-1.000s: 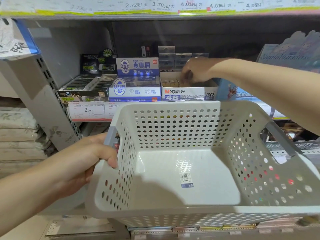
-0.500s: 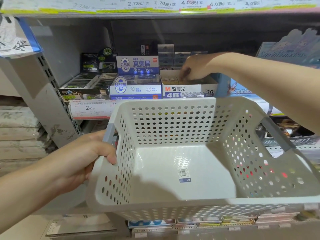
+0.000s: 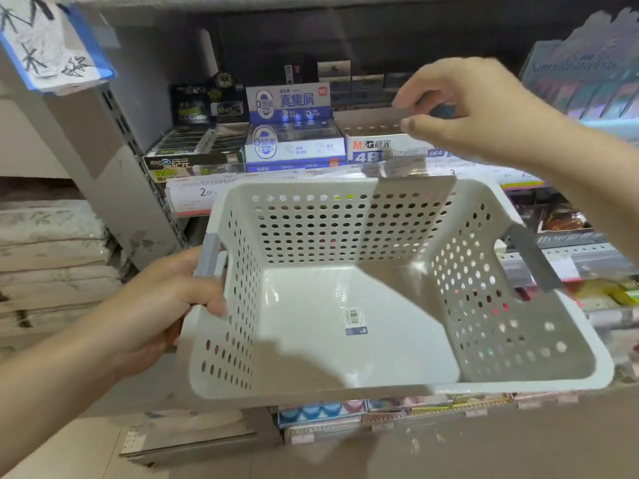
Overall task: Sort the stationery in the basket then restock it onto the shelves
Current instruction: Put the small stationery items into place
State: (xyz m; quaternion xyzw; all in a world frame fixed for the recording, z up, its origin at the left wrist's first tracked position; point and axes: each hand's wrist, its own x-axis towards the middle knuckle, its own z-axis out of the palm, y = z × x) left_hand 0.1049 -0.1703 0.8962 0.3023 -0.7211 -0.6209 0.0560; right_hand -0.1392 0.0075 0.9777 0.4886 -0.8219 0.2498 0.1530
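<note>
Right hand (image 3: 477, 108) motion-blurred; unclear whether anything sits between the fingertips. Lettering on 4B eraser box (image 3: 387, 150) partly smeared and covered by that hand. Price labels (image 3: 193, 195) on shelf edge unreadable beyond "2". Left-hand (image 3: 162, 305) fingertips hidden behind basket (image 3: 345, 388) handle. Right forearm cut by frame edge.

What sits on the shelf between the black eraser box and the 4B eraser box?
In the head view, the blue-and-white eraser box sits between the black eraser box and the 4B eraser box.

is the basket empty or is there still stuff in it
Empty: the basket shows only its bare white floor with a barcode sticker; no stationery lies inside.
</note>
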